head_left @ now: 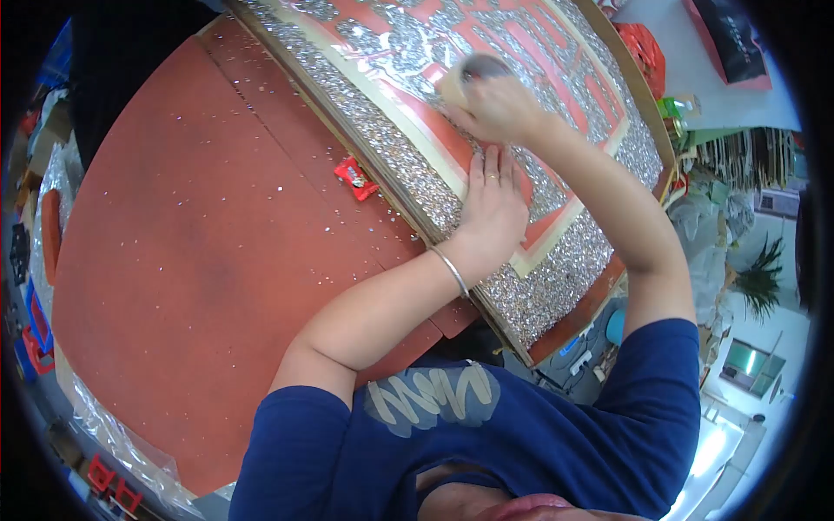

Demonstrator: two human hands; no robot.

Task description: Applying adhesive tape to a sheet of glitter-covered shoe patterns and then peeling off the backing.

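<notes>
My right hand [502, 106] grips a cream-coloured roll of tape [453, 85], its round dark opening turned upward; the hand is slightly smeared by motion. The roll is over a red cut-out sheet [443, 132] with a pale tape border. This sheet lies on a bed of sparkling silver-brown chips [556, 291] inside a shallow wooden-edged tray [507, 334]. Shiny clear film shows over the upper part of the sheet. My left hand [493, 201], with a ring and a bracelet, lies flat near the sheet's near corner, fingers stretched out.
A reddish-brown table [191, 260], scattered with stray chips, spreads left of the tray. A small red wrapped packet [355, 178] sits by the tray's edge. To the right are a red plastic bag [641, 59], stacked sheets [749, 158] and clear plastic bags [702, 227].
</notes>
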